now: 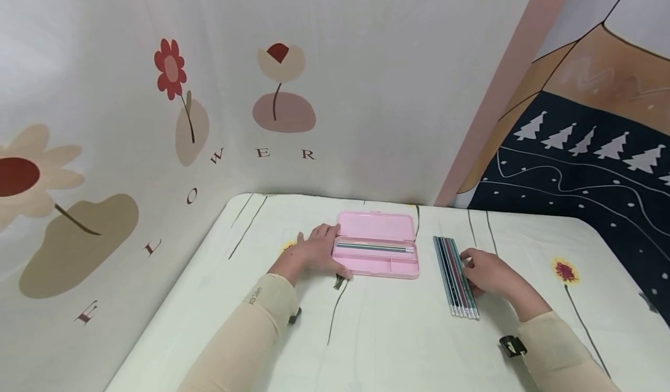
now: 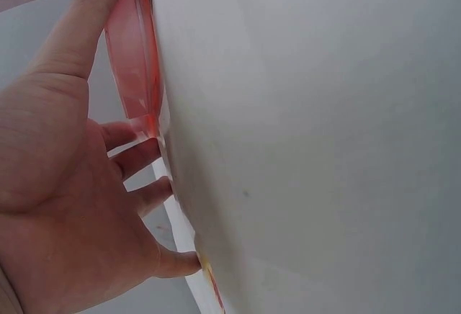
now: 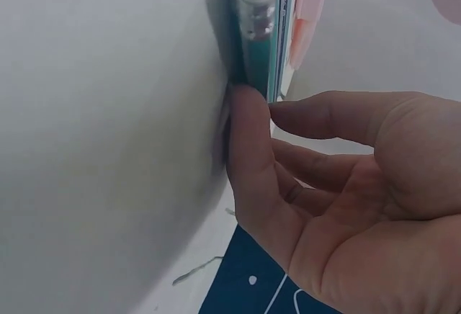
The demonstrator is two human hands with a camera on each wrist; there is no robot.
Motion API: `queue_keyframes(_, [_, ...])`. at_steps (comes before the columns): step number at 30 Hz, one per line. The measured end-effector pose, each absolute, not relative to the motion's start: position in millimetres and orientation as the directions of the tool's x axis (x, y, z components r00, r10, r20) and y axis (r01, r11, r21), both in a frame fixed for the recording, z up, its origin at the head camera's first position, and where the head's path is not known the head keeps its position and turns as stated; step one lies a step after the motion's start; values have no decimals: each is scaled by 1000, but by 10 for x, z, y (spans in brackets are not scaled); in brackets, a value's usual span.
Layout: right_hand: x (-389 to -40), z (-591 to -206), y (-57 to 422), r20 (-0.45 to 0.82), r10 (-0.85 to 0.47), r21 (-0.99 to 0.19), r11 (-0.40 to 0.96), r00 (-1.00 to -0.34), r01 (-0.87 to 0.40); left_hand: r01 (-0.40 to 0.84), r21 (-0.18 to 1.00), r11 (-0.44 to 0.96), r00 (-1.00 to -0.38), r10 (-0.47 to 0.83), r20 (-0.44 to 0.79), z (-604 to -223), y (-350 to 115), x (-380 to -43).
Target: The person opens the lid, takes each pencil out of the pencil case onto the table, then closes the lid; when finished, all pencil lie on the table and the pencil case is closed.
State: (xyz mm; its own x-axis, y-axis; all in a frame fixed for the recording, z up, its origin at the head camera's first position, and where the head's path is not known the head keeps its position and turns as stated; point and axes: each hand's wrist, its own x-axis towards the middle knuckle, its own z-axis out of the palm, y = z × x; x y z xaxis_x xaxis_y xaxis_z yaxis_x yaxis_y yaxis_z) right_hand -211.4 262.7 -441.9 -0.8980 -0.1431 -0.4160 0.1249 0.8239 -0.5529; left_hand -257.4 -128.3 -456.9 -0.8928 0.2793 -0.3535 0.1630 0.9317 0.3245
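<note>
A pink pencil case (image 1: 377, 266) lies on the table with its lid (image 1: 377, 225) folded back. A few pencils (image 1: 374, 246) rest in its long rear compartment. My left hand (image 1: 317, 252) is spread at the case's left end, thumb by the front corner and fingertips down near the back; in the left wrist view its fingers (image 2: 137, 159) are fairly straight. Right of the case lies a row of several dark and teal pencils (image 1: 452, 275), white eraser ends toward me. My right hand (image 1: 487, 273) pinches the teal pencil (image 3: 256, 58) at the row's right edge between thumb and finger.
A white cloth with printed flowers (image 1: 565, 271) covers the table (image 1: 398, 339). Behind and to the left hangs a pale curtain (image 1: 366, 89) with flower prints and letters. A dark blue cloth with white trees (image 1: 576, 165) hangs at the right.
</note>
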Motion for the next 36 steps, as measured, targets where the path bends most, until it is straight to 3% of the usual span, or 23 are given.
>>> queue_keyframes(9, [-2168, -4339, 2554, -377, -128, -467, 881, -917, 69, 166, 340, 925, -888, 290, -356, -4554, -1321, -2571])
queue_keyframes(17, [-2268, -4264, 2121, -208, -207, -511, 856, -956, -74, 158, 346, 925, -888, 287, -359, -4548, -1322, -2558])
queue_keyframes(24, [-2426, -4338, 1627, -157, -341, -591, 784, -927, -189, 164, 345, 924, -884, 292, -364, -4560, -1320, -2548])
queue_keyframes(36, [-2569, -4398, 1160, -152, -430, -534, 793, -890, -292, 170, 326, 930, -886, 289, -362, -4539, -1290, -2549])
